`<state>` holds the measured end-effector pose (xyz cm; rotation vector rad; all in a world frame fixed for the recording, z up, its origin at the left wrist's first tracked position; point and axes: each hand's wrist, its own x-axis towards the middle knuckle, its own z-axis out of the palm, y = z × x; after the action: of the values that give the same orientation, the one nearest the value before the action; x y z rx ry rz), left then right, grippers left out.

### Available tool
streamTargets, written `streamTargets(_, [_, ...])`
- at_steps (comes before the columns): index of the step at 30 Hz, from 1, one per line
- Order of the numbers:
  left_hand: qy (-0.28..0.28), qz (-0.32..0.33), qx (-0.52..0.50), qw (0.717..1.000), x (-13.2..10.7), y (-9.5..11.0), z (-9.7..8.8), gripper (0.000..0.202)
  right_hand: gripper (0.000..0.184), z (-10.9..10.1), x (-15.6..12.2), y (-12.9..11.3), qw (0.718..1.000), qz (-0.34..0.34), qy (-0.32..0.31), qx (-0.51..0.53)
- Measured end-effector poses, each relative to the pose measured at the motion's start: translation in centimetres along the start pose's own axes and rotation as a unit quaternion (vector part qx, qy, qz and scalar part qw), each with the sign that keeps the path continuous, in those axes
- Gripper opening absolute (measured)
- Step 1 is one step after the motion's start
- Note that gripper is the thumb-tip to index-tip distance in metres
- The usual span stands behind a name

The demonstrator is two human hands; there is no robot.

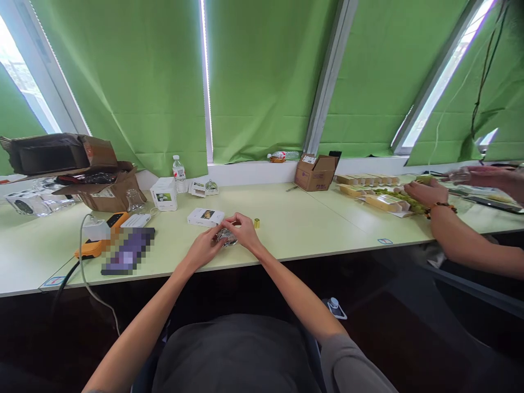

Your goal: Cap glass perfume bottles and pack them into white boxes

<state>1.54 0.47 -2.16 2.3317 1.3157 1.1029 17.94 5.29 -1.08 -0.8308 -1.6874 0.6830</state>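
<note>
The left hand (pixel 207 246) holds a shiny piece (pixel 228 238), perhaps glass, the right hand (pixel 244 229) against it, white box (pixel 204 216) near.

Counter (pixel 282 213) in smooth, laminate-like board, faint sheen. Near object (pixel 228 238), glossy, silvery; glass or foil, indistinct. Cap-like cylinder (pixel 256 223) to right, shiny, metallic-looking. Carton (pixel 197 217) just beyond, smooth paperboard. Upright bottle (pixel 179 174) at far left, clear glossy plastic. Box (pixel 313 179) at far right, matt cardboard. Power strip (pixel 92 249) at left, smooth plastic. Blinds (pixel 257 82) in matt, lightly creased cloth. Window frame (pixel 329 76) in dull metal.
</note>
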Motion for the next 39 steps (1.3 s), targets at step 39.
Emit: streamTargets(39, [0.003,-0.012,0.019,1.000,-0.1,-0.5,0.2,0.049,0.030,-7.6,1.8,3.2,0.878,0.084,-0.112,-0.458])
